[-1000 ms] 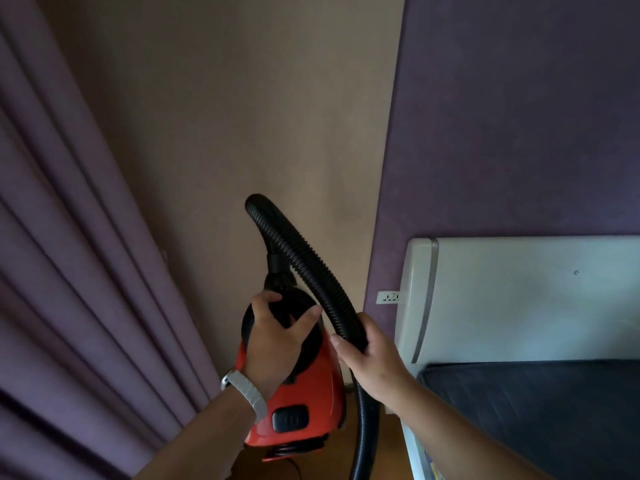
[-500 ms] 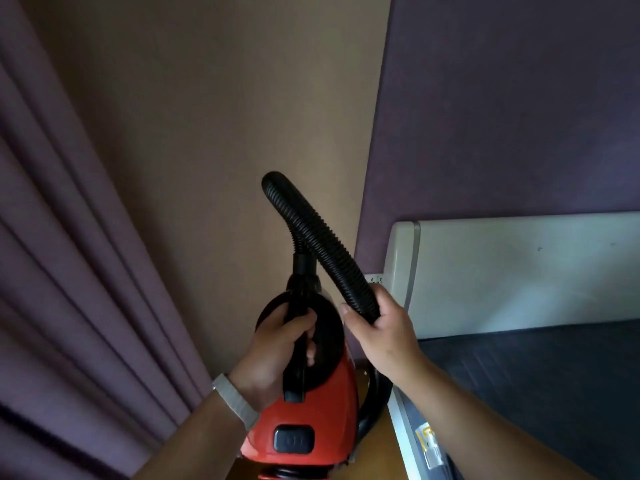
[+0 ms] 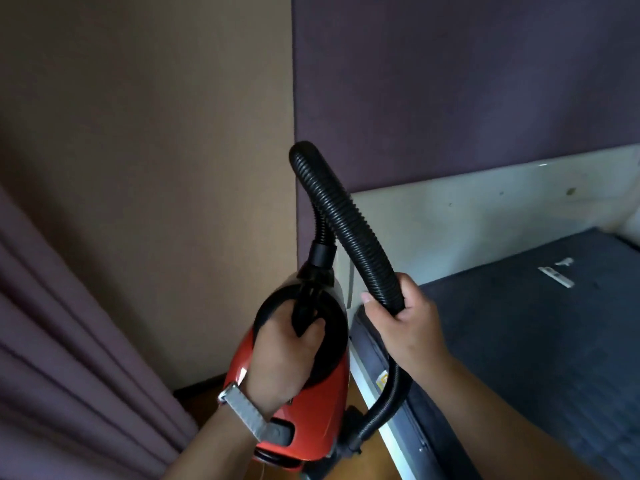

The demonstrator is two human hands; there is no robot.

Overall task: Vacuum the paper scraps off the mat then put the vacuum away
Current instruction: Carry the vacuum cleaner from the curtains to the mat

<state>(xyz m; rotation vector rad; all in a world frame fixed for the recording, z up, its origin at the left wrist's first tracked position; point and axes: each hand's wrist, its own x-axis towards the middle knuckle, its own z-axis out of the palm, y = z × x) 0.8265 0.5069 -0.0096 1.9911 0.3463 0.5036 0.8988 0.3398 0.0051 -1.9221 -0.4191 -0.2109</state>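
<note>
Vacuum (image 3: 311, 403) handle gripped by left hand (image 3: 280, 355); right hand (image 3: 408, 327) grips hose (image 3: 349, 223).

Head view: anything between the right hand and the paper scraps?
Nothing: only bare dark mat lies between the right hand, gripping the black hose, and the white paper scraps. Shown in the head view.

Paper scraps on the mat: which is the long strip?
The nearer scrap, a thin white strip lying diagonally on the dark mat; the other scrap, just beyond it, is small and irregular.

Two white paper scraps (image 3: 555, 276) lie on the dark mat (image 3: 519, 341).
</note>
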